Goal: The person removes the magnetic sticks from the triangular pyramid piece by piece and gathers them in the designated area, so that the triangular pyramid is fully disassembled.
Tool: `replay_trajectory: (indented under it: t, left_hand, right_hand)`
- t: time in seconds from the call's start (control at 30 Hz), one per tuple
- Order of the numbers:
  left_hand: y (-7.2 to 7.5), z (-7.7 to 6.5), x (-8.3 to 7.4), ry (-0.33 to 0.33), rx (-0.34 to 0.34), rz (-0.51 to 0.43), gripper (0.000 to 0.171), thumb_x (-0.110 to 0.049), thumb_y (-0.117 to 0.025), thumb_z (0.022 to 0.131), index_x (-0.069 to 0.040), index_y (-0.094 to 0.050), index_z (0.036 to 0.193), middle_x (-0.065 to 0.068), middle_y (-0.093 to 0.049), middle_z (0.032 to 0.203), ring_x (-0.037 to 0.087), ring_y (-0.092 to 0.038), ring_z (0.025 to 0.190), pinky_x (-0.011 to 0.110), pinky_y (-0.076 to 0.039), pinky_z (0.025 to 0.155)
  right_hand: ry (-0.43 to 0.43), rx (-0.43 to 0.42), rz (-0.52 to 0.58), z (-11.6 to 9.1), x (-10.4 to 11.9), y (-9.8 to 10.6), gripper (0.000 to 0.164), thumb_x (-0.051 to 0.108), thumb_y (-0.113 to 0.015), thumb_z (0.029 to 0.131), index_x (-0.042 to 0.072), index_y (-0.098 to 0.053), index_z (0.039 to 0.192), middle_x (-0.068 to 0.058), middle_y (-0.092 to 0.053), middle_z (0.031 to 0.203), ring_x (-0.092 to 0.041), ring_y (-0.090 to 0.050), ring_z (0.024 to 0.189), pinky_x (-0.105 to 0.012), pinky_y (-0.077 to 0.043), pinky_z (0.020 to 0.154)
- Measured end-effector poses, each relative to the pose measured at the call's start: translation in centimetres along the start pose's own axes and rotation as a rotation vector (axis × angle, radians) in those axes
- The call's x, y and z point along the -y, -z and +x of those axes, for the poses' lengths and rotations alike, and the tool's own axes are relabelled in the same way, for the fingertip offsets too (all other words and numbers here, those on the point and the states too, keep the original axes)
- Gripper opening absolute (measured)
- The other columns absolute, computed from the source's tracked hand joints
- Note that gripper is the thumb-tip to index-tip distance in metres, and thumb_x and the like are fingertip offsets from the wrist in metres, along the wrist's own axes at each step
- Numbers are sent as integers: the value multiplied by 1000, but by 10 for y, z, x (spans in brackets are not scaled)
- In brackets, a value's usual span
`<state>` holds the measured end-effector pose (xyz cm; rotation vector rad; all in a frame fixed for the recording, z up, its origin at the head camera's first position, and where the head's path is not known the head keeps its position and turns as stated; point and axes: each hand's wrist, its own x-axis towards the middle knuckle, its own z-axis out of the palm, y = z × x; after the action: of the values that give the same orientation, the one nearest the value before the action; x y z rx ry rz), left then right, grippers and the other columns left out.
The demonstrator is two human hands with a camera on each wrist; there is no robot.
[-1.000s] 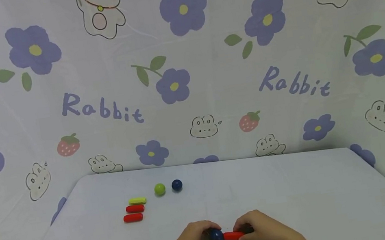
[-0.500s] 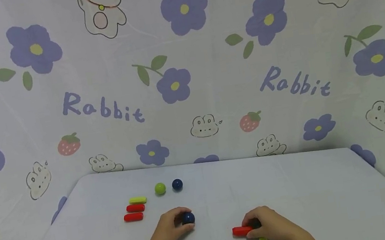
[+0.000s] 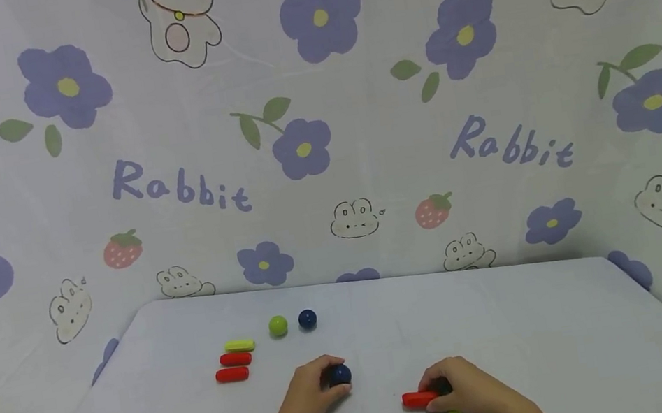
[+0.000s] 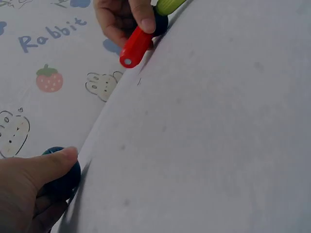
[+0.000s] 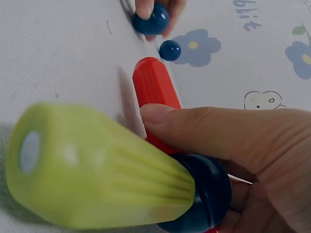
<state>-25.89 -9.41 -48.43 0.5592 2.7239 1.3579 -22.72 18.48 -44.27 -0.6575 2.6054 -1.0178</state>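
Note:
In the head view my left hand (image 3: 312, 398) grips a dark blue ball (image 3: 340, 374) between thumb and fingers, just over the white table. My right hand (image 3: 467, 388) pinches a red rod (image 3: 418, 400), whose free end points left, toward that ball, with a gap between them. The rod's other end meets a second dark blue ball (image 5: 209, 194), mostly covered by the right hand. From this ball a yellow-green rod (image 5: 102, 165) also sticks out, toward the near side of the table. Pale round spots mark the rods' ends in the wrist views.
Toward the back left of the table (image 3: 513, 329) lie a yellow-green rod (image 3: 240, 345) and two red rods, the nearer red rod (image 3: 232, 374) lowest. Beside them sit a green ball (image 3: 278, 326) and a dark blue ball (image 3: 307, 319). A patterned cloth (image 3: 376, 122) hangs behind.
One second ago the left hand's ball was against the red rod's end. That hand moved away left, then slightly back right. The right hand shifted a little right with its joined pieces.

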Motion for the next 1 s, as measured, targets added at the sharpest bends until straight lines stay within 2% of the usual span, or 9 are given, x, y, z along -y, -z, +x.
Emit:
replay_trajectory:
  t: [0.1, 0.2, 0.37, 0.47, 0.73, 1.0]
  left_hand:
    - [-9, 9, -3, -38, -23, 25, 44, -22, -70, 82, -9, -58, 122, 14, -59, 127, 32, -52, 122, 48, -41, 100]
    - [-16, 22, 1, -93, -68, 35, 44, -21, -66, 85, -9, -55, 127, 14, -56, 130, 31, -50, 125, 46, -39, 102]
    - [-27, 49, 10, -146, -232, 56, 41, -16, -67, 84, -7, -58, 124, 15, -59, 126, 30, -53, 121, 42, -42, 101]
    - [-31, 62, 11, -138, -315, 45, 40, -14, -70, 82, -6, -60, 120, 17, -61, 122, 31, -54, 118, 43, -43, 99]
    - [-38, 91, 8, -81, -454, 4, 39, -9, -73, 78, -4, -62, 115, 19, -63, 118, 34, -57, 115, 44, -44, 98]
    - [-39, 104, 4, -43, -494, -18, 40, -5, -73, 76, -1, -62, 115, 20, -63, 118, 35, -56, 115, 45, -44, 99]
  right_hand:
    - [-23, 9, 25, -1, -2, 1, 16, 16, -74, 77, 10, -69, 91, 2, -64, 87, -13, -50, 79, -23, -43, 69]
    - [-48, 10, 31, -1, -4, 2, 17, 17, -75, 77, 10, -69, 91, 2, -64, 88, -15, -50, 80, -25, -43, 69]
    - [-58, 9, 45, -2, -4, 3, 17, 17, -75, 77, 9, -69, 91, 1, -65, 89, -15, -51, 80, -25, -44, 70]
    - [-58, 17, 59, -1, -4, 3, 17, 17, -75, 77, 9, -69, 92, 1, -65, 89, -15, -51, 80, -24, -44, 71]
    - [-40, 17, 77, -2, -2, 3, 16, 16, -75, 77, 9, -70, 91, 1, -65, 88, -13, -51, 79, -22, -43, 70]
    - [-40, 19, 91, -2, -6, 4, 16, 14, -75, 76, 8, -70, 90, 0, -66, 87, -11, -52, 77, -23, -45, 69]
